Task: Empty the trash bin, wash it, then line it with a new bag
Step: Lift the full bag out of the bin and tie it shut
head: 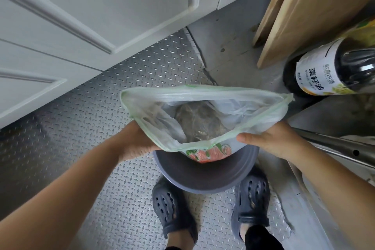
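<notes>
A round dark grey trash bin [205, 178] stands on the floor between my feet. Above it hangs a thin, pale green translucent trash bag [203, 95] with its mouth stretched wide. Brownish waste and other plastic lie inside, and a red and green wrapper shows through its lower side. My left hand [136, 144] grips the bag's left edge from outside. My right hand [269, 140] grips the right edge. The bag's bottom is still within the bin's rim.
White cabinet doors [81, 16] run along the upper left. A large dark oil bottle [332, 71] stands at the right, beside leaning wooden boards [316, 6]. A metal tube [334, 144] crosses behind my right wrist. The floor is patterned metal plate [101, 117].
</notes>
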The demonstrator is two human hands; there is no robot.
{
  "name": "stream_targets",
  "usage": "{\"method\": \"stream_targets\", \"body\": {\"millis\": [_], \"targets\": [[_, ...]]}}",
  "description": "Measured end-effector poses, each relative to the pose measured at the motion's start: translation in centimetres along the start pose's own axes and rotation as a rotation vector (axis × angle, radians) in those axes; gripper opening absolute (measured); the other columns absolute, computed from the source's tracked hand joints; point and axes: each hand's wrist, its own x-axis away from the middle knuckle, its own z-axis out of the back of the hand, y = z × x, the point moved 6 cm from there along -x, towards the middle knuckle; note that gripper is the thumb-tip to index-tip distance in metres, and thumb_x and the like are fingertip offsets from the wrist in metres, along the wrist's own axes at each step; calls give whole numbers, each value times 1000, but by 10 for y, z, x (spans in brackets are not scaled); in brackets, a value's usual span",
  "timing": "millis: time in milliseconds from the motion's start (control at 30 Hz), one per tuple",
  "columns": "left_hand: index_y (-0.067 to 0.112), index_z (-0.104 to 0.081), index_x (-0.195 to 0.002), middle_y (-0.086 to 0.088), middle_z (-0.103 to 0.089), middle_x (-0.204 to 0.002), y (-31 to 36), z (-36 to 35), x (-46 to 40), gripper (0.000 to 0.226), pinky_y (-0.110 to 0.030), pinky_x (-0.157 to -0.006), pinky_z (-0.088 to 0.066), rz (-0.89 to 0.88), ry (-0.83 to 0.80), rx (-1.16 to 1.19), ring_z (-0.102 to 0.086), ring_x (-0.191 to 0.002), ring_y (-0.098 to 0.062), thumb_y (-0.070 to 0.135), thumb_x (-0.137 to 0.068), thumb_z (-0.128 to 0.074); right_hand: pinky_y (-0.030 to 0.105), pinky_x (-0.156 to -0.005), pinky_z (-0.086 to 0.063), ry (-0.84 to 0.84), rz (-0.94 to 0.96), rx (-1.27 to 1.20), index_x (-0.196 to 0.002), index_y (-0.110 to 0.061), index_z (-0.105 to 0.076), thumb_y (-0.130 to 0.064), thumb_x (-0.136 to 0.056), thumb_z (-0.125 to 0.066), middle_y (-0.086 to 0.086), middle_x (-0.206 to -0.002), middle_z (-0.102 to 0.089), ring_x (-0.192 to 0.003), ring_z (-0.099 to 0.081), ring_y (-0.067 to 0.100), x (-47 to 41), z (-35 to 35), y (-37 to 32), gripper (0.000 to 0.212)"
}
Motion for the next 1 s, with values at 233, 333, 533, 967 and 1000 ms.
{"method": "stream_targets", "body": {"millis": [233, 333, 533, 967, 1000], "targets": [[20, -72, -108, 20, -75, -92, 23, 13, -12, 42, -17, -83, -53, -90, 395, 93, -67, -90, 8, 48, -78, -74, 26, -79, -49, 331, 339, 256, -73, -12, -62, -61, -87, -59, -3, -71, -63, -76, -62, 17, -10, -12, -42, 51], [18, -73, -89, 0, -76, -80, 25, 8, -15, 50, -46, -81, -59, -2, 606, 287, -69, -78, -12, 65, -76, -64, 32, -89, -49, 452, 366, 260, -85, -6, -68, -46, -96, -50, 2, -86, -68, -88, -65, 23, -11, -20, -55, 46], [29, -75, -82, 11, -72, -75, 32, 5, -5, 26, -25, -67, -54, -95, 868, 619, -67, -74, -7, 49, -89, -59, 39, -113, -40, 545, 307, -192, -133, -23, -60, -35, -102, -41, -3, -132, -63, -128, -55, 12, 1, -28, -65, 39], [6, -65, -102, -5, -79, -93, 25, -10, 6, 18, -35, -84, -60, -65, 839, 1236, -75, -93, -16, 21, -100, -56, 45, -98, -53, 512, -95, -1609, -77, -6, -79, -15, -88, -58, 10, -97, -76, -102, -73, 27, 8, -45, -33, 26], [6, -66, -101, -6, -79, -91, 25, -15, 4, 18, -38, -84, -61, -42, 816, 1261, -75, -91, -17, 21, -100, -56, 45, -96, -54, 528, -72, -1641, -66, -8, -77, -10, -88, -56, 7, -87, -75, -96, -75, 24, 7, -41, -36, 30]]}}
